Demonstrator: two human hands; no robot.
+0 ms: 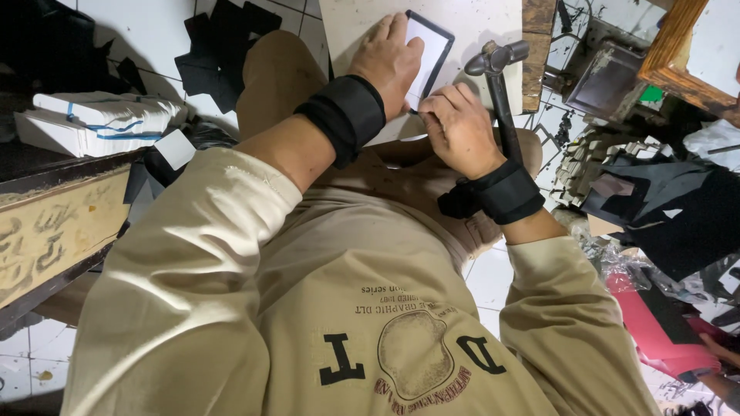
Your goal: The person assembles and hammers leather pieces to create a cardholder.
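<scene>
Head view shows the left hand (388,63) spread flat, pinning a white card with a black border (428,51) to the pale board (478,23). The right hand (461,127) is curled at the card's lower edge beside a hammer (499,81); whether it grips anything cannot be told. Only a black frame around bare white shows on the card

White tiled floor (154,31), wooden bench (54,223)

A small craft workshop: a hammer (499,85) lies at top centre, black offcuts (220,46) litter the tiled floor (154,31), bundled white card stacks (100,119) sit at left.
</scene>
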